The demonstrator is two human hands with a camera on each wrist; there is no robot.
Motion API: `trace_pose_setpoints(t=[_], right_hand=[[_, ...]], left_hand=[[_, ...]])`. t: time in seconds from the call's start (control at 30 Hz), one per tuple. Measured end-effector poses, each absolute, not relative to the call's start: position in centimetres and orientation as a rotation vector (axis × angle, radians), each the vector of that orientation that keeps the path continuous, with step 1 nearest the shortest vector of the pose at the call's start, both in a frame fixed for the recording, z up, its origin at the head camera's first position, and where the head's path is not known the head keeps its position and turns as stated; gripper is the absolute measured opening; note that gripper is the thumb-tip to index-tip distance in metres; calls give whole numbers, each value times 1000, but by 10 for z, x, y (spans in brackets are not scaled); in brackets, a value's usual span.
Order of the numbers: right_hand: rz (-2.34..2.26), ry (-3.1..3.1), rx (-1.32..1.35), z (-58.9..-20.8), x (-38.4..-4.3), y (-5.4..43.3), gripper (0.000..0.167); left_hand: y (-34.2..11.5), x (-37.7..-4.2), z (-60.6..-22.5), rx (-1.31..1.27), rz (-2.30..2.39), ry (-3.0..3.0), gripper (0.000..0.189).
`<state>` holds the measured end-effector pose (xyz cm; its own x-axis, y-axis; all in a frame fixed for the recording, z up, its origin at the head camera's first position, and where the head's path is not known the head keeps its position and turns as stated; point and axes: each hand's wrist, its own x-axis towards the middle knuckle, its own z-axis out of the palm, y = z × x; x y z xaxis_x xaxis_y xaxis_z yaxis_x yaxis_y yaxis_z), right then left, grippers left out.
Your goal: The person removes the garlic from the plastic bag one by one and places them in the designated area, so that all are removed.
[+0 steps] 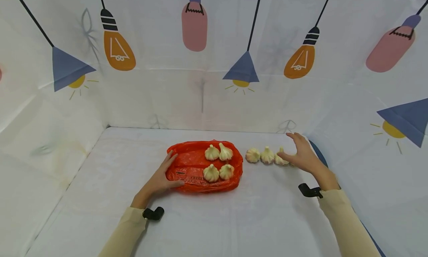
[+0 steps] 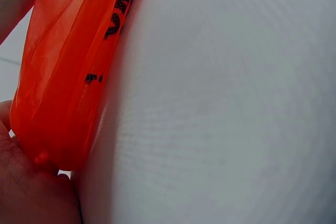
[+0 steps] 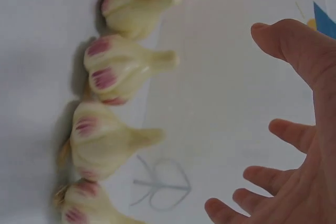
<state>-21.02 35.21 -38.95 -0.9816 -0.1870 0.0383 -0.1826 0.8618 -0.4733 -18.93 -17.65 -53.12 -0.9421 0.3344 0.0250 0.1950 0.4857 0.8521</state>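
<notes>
The broad white desk point(image 1: 234, 219) carries, near its middle, a shallow tray wrapped in thin red plastic point(image 1: 184, 158) with black print. The film looks slippery and loose, so light, steady pressure at the tray's edge should serve better than a tug, which could drag the wrap and roll what it bears.

The left hand point(image 1: 162, 179) brackets the tray's left end, touching it, with fingers parted along the far side and thumb reaching over the near edge, all fairly straight; the left wrist view crops this grip, so its pressure is hard to judge. The right hand point(image 1: 303, 154) hangs by the right end of the row, its grip spread wide and holding nothing, thumb on the left, well apart from the fingers.

Smallest are the garlic: four pale, round garlic bulbs with stubby necks point(image 1: 211, 173) on the tray's right half, two far and two near, and a row of four cream, purple-streaked garlic bulbs point(image 1: 267, 155) right of the tray. These stand close together, so pinching one round body from two sides, fingertips clear of its neighbours, would disturb the line least.
</notes>
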Motion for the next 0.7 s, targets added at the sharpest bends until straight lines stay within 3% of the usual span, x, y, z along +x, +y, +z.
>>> trace_pose_setpoints(t=[0.43, 0.7], right_hand=[[-804, 2801, -506, -369, -216, 269, 97], [-845, 2679, -641, -359, -221, 228, 91]], left_hand=[[-177, -191, -533, 499, 1473, 2573, 111], [-178, -189, -532, 481, 1489, 2555, 111]])
